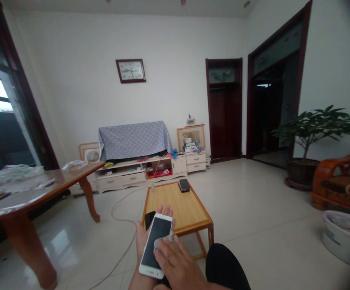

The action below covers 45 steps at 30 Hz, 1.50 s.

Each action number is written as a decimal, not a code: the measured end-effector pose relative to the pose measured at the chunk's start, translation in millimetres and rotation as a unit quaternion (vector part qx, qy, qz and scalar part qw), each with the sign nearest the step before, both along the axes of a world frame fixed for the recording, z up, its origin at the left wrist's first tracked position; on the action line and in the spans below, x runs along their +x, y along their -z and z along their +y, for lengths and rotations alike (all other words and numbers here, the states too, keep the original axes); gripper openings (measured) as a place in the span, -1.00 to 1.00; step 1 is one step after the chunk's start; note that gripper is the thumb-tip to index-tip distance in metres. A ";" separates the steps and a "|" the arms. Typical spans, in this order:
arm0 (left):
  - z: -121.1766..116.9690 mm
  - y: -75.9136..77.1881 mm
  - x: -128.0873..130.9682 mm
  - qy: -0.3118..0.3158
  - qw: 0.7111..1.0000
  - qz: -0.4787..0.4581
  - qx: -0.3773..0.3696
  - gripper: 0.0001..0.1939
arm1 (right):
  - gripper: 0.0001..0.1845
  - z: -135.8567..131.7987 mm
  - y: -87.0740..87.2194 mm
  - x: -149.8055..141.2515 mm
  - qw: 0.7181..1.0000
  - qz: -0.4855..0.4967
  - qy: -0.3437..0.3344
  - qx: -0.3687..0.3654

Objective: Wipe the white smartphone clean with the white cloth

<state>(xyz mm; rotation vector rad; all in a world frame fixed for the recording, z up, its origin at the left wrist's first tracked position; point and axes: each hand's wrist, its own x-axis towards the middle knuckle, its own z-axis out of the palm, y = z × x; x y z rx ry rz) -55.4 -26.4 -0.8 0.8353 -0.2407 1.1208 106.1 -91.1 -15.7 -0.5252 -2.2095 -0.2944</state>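
Observation:
A white smartphone (152, 253) with a dark screen lies across the palm of my left hand (140, 241), whose fingertips show past its far end. My right hand (182, 264) presses a crumpled whitish wipe (159, 241) against the screen; its fingers lie over the wipe and partly hide it. Just beyond my hands is a low wooden table (175, 205). A black phone (150, 219) rests on its near left part, partly hidden by my left hand. Stacked dark phones (184, 185) lie at its far right, and a small clear bottle (152, 185) stands at its far left corner.
A larger table (60, 181) with plastic bags (20, 177) is on the left. A cable (123, 219) runs along the floor. A white TV cabinet (122, 183) stands by the back wall. A potted plant (303, 161), wooden chair (328, 173) and white tub (340, 237) are right.

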 end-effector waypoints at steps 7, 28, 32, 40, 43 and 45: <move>-0.2 -0.2 21.9 0.026 0.999 0.022 0.000 0.01 | -0.36 6.3 -52.8 7.0 0.993 -0.023 0.022 -0.114; 4.8 5.7 16.4 -0.008 1.000 0.019 -0.017 0.04 | -0.32 11.4 -66.5 14.8 0.985 -0.021 0.048 -0.164; 7.0 11.0 7.6 -0.004 1.000 0.016 -0.012 0.02 | -0.26 -14.0 -40.1 8.0 0.989 -0.057 -0.055 -0.127; 4.7 8.7 24.5 -0.020 0.998 0.031 -0.046 0.05 | -0.39 22.1 -69.2 11.2 0.986 0.002 0.056 -0.156; 7.5 7.9 27.3 -0.032 0.997 0.037 -0.056 0.04 | -0.36 17.2 -71.9 7.4 0.987 -0.007 0.045 -0.153; 8.4 6.6 26.2 -0.036 0.996 0.050 -0.063 0.02 | -0.32 1.7 -64.4 3.0 0.989 -0.030 0.006 -0.142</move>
